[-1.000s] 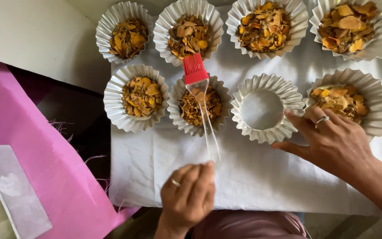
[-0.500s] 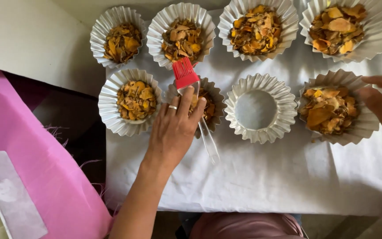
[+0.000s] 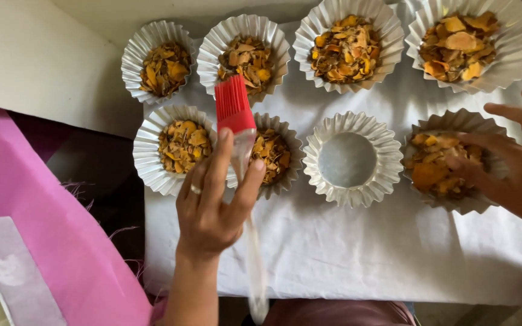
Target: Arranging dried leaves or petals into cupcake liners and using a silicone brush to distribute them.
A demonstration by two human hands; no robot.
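Head view shows the left hand (image 3: 209, 208) pinching the clear handle of a red-bristled brush (image 3: 234, 111) above the lower row's second foil cup (image 3: 273, 154); the right hand (image 3: 509, 166), fingers spread, reaches into the rightmost lower cup (image 3: 439, 166); a light grip nearer the bristles would likely steady strokes

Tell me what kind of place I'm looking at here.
Probably a home or small craft worktable for sorting dried plant pieces: fluted foil cups filled with orange-brown flakes sit on a white cloth, and the left hand holds a red silicone brush.
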